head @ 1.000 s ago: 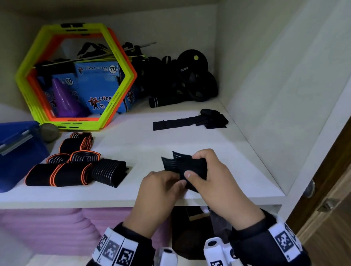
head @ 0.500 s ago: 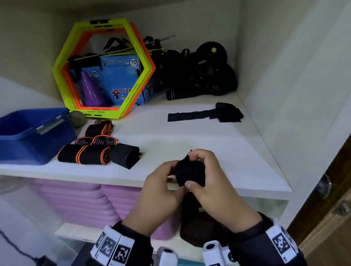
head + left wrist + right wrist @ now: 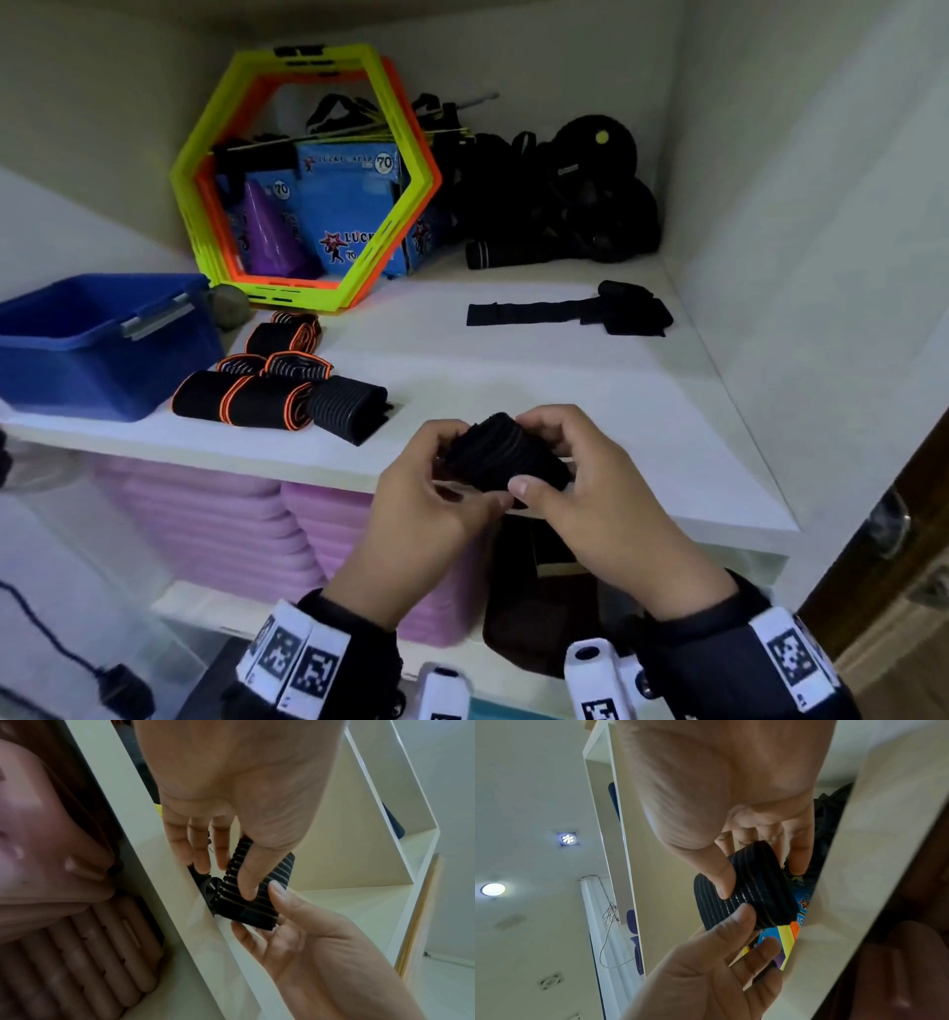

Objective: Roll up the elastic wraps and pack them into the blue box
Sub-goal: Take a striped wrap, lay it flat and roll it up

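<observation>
A black ribbed elastic wrap (image 3: 500, 457), wound into a compact roll, is held over the shelf's front edge. My left hand (image 3: 452, 462) pinches its left end and my right hand (image 3: 534, 452) grips its right side, thumb underneath. The left wrist view shows the roll (image 3: 257, 894) between my left thumb and the other hand's thumb. In the right wrist view the roll (image 3: 757, 896) sits under my right thumb. The open blue box (image 3: 77, 354) stands at the shelf's left end. Several rolled wraps with orange trim (image 3: 246, 395) and one black roll (image 3: 349, 408) lie beside it. An unrolled black wrap (image 3: 565, 311) lies at the back right.
Yellow and orange hexagon rings (image 3: 303, 180) lean against the back wall, with blue packets (image 3: 349, 205) behind them. Black gear (image 3: 565, 195) fills the back right corner. A grey ball (image 3: 228, 306) sits by the box. Pink mats (image 3: 215, 519) are stacked on the shelf below.
The loosely folded black wrap has been wound into a tight roll between both hands. My head has turned left and down, bringing the blue box into fuller view.
</observation>
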A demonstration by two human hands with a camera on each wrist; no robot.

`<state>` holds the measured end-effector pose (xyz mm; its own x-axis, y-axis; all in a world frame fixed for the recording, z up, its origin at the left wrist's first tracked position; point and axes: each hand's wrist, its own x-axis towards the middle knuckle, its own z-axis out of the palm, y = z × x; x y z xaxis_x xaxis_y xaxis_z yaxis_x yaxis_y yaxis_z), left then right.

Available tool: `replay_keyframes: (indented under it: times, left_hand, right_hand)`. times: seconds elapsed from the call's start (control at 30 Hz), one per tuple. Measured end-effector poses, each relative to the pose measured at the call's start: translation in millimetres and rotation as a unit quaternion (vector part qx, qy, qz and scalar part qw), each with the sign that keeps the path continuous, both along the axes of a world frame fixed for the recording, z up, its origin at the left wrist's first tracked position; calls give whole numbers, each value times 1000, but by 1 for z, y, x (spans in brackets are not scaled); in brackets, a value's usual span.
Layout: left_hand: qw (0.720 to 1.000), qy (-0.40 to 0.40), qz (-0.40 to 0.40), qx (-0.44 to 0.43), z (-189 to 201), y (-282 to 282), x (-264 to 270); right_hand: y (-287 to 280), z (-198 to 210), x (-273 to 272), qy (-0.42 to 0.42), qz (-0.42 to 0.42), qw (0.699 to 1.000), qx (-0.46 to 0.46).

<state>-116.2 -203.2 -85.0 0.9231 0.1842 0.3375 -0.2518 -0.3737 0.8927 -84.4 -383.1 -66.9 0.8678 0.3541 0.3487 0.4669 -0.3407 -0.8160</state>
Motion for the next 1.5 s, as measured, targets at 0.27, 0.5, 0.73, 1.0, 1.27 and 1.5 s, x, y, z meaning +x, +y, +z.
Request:
replay_keyframes:
  times: [0.27, 0.5, 0.73, 1.0, 1.27, 1.5]
  left_hand:
    - [982, -62, 21, 178, 22, 70, 23]
    - [963, -110, 111, 218, 42, 194, 31]
    - [935, -22, 183, 302, 24, 303, 51]
    - [923, -28, 115, 366, 14, 336, 68]
    - [924, 4, 58, 378, 25, 350, 77]
    - [898, 75, -26, 432, 75, 345, 92]
  right_hand:
    - [45, 55, 38, -13, 1, 995, -96]
    - [111, 98, 111, -2, -6, 990, -140]
    - [204, 111, 176, 112, 54, 976, -180]
    - [275, 82, 230, 247, 52, 928, -273]
    - [294, 71, 249, 235, 61, 902, -358]
    - [281, 75, 250, 129, 30, 907, -399]
